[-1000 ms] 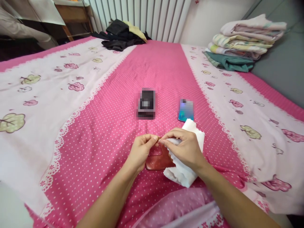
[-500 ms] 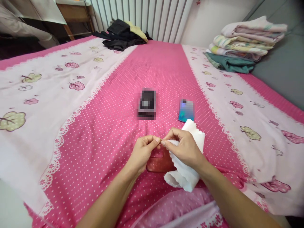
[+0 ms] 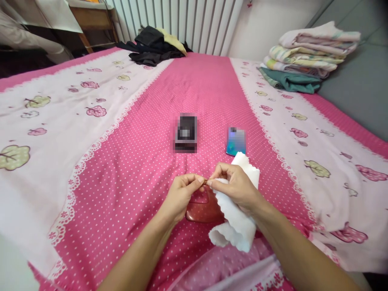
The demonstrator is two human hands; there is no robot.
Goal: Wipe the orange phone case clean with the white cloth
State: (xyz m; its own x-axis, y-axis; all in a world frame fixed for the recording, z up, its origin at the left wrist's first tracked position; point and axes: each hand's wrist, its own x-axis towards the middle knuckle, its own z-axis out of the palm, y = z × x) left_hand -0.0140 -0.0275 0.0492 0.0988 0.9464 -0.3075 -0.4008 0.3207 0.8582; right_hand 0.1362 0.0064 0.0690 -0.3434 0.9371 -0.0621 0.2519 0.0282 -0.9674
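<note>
My left hand (image 3: 179, 196) is closed around the top edge of a red-brown phone (image 3: 203, 207), holding it tilted above the pink dotted bedsheet (image 3: 136, 133). My right hand (image 3: 236, 186) pinches a white cloth (image 3: 238, 220) against the same top edge of the phone, fingers pressed together. The cloth drapes down over my right wrist. Both hands meet fingertip to fingertip.
A black phone (image 3: 186, 133) and a blue-green phone (image 3: 236, 141) lie on the sheet just beyond my hands. Dark clothes (image 3: 153, 46) are heaped at the far end by a radiator. Folded blankets (image 3: 306, 54) are stacked at the far right against a grey wall.
The white cloth has sagged lower beneath my right hand. Both hands stay pinched at the phone's top edge, with only slight shifts.
</note>
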